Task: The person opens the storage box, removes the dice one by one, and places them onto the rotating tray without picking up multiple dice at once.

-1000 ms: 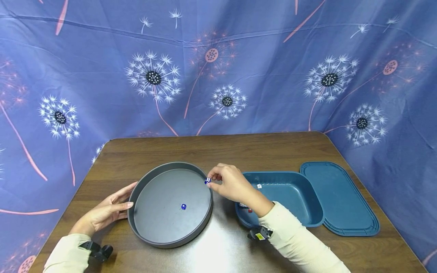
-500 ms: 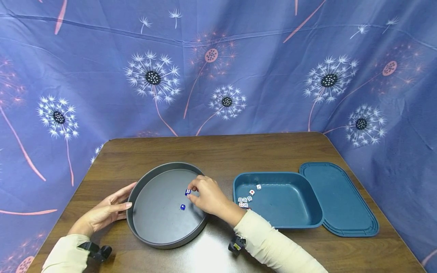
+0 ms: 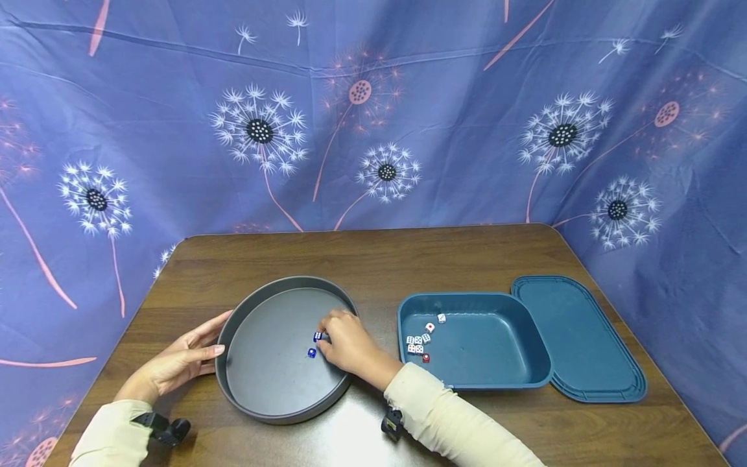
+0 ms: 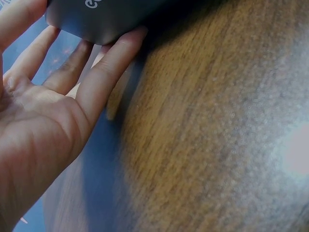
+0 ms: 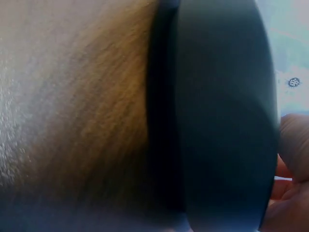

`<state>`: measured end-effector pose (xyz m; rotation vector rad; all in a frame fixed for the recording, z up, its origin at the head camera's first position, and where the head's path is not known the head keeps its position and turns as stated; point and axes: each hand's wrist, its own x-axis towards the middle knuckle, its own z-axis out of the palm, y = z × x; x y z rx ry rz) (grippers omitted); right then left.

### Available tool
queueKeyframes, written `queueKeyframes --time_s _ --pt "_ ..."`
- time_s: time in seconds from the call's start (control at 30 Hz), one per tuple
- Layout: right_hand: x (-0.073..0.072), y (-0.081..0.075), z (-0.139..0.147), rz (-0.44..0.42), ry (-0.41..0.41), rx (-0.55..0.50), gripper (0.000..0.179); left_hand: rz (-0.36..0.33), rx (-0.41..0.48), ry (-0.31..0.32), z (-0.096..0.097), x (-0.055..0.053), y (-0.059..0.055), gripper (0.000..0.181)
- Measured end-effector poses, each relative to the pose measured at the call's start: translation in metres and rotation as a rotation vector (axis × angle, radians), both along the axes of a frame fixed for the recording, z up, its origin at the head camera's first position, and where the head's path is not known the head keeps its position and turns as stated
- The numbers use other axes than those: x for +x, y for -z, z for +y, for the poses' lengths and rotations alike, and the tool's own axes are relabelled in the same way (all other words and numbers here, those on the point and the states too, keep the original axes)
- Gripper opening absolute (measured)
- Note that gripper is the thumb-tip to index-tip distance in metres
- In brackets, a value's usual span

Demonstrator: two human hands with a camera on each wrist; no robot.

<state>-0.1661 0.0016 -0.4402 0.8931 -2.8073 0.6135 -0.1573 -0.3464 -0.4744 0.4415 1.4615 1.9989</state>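
A round dark grey pan (image 3: 280, 389) stands on the table at centre left. My left hand (image 3: 175, 363) holds its left side, thumb at the rim and fingers spread against the outer wall; in the left wrist view the fingertips meet the wall's edge. Inside the pan, my right hand (image 3: 347, 344) pinches a blue die (image 3: 318, 336) between thumb and fingers, low over the pan floor. Another blue die (image 3: 312, 353) lies just in front of it. In the right wrist view the pan wall (image 5: 227, 116) hides the fingertips and the dice.
A teal rectangular tub (image 3: 496, 370) stands right of the pan. Several white dice (image 3: 418, 340) and a red die (image 3: 426, 358) lie at its left end. The teal lid (image 3: 583, 344) lies flat to its right. A patterned cloth (image 3: 467, 130) hangs behind the table.
My right hand has carried the blue die leftward from the pan's right rim, then down near the other blue die. The left hand has stayed on the pan.
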Motion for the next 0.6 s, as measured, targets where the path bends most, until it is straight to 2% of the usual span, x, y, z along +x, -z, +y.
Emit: queueKeyframes --time_s 0.2,0.43,0.6 --pt "0.0014 0.0051 -0.0004 0.065 -0.004 0.045 0.011 -0.007 -0.016 -0.008 0.0007 0.0016 -0.0013 0.067" --pt "0.0038 0.005 -0.0014 0.099 0.009 0.083 0.012 -0.001 -0.04 -0.019 0.0014 0.0023 -0.0036 0.068" --pt "0.004 0.0044 -0.0014 0.074 0.012 0.066 0.014 0.0 -0.033 -0.011 0.0012 0.0027 -0.0039 0.068"
